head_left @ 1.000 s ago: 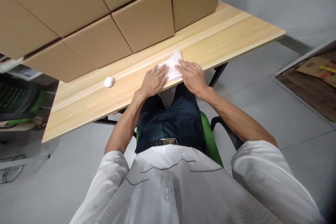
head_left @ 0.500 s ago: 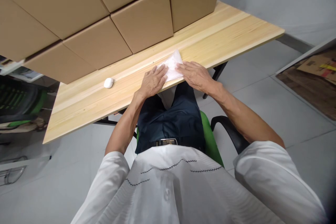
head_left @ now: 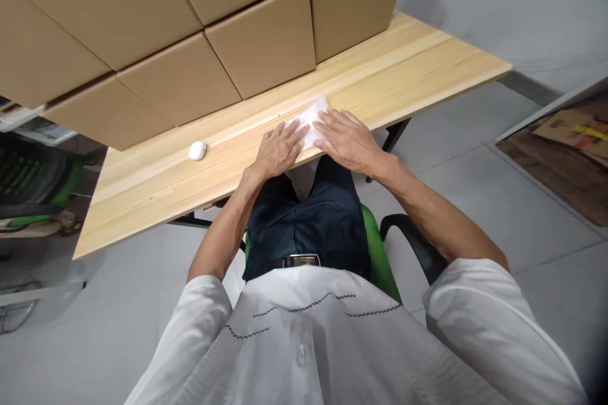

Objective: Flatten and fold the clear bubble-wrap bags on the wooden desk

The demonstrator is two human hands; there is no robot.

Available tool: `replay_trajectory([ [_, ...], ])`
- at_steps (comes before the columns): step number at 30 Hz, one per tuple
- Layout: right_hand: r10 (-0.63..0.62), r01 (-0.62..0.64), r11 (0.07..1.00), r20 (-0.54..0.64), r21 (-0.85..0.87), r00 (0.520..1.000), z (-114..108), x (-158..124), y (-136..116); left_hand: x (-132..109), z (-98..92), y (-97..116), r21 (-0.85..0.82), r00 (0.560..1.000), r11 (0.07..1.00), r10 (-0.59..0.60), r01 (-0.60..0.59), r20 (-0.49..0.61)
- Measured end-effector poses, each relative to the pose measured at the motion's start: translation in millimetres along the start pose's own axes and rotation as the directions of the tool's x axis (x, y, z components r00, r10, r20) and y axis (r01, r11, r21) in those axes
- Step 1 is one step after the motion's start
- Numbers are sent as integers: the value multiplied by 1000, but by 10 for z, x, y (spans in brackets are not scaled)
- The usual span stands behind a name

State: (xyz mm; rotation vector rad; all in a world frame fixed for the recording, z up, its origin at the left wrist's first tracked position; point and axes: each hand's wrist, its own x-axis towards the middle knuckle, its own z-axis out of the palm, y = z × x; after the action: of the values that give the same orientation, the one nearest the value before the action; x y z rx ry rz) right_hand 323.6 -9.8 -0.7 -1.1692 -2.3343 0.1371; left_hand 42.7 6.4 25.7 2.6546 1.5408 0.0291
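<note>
A thin white sheet (head_left: pixel 310 119), perhaps tissue or soft wrap, lies on the wooden table (head_left: pixel 418 63) near its front edge. My left hand (head_left: pixel 280 149) rests flat on the sheet's left part, its fingers stretched out. Over the right part lies my right hand (head_left: pixel 346 139), palm down with the fingers spread. Both hands cover portions of the sheet. A small white rounded case (head_left: pixel 197 150) sits on the table to the left of my left hand.
Stacked cardboard boxes (head_left: pixel 261 41) stand along the table's back edge. A green chair (head_left: pixel 380 259) with a black armrest (head_left: pixel 413 240) is under me. Flattened cardboard (head_left: pixel 574 133) lies at the far right; another chair (head_left: pixel 38 177) is at the far left.
My right hand has shifted slightly left and inward over the white sheet, covering more of it. My left hand has barely moved. The view has tilted a little.
</note>
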Motion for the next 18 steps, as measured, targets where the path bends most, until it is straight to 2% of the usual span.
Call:
replay_trajectory([
  [3,47,-46,999,25,-16,999,50,192,-134,6,31,-4,9,1000,1000,5,-4,-18],
  [6,89,-87,996,76,-37,993,147,340,-137,11,50,-2,9,1000,1000,1,0,-22],
  [10,41,-36,999,187,-28,981,209,431,32,10,53,11,5,999,1000,8,-8,-38],
  [14,-28,12,998,286,57,958,147,513,201,2,44,26,9,999,1000,-7,7,-36],
  [18,-40,22,998,300,64,953,157,639,302,0,39,30,25,1000,1000,-14,14,-20],
])
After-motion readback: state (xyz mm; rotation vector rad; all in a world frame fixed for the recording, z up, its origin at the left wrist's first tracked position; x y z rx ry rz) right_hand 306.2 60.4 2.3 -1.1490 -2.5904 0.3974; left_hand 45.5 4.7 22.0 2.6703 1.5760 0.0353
